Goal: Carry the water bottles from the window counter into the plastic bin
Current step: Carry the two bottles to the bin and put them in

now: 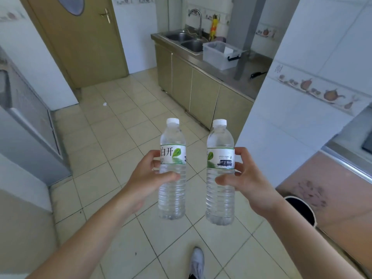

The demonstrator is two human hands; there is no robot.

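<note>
I hold two clear water bottles upright over the tiled floor, each with a white cap and a white-and-green label. My left hand (150, 174) grips the left bottle (172, 190) around its middle. My right hand (244, 178) grips the right bottle (220, 196) the same way. The clear plastic bin (216, 57) stands far ahead on the steel counter beside the sink, open at the top, with a white piece inside.
A double steel sink (185, 40) with a tall tap sits left of the bin. Beige cabinets (201, 93) run under that counter. A tiled wall corner (281, 97) juts in at right. A black bucket (300, 210) stands by my right arm. A wooden door (80, 37) is at the back left.
</note>
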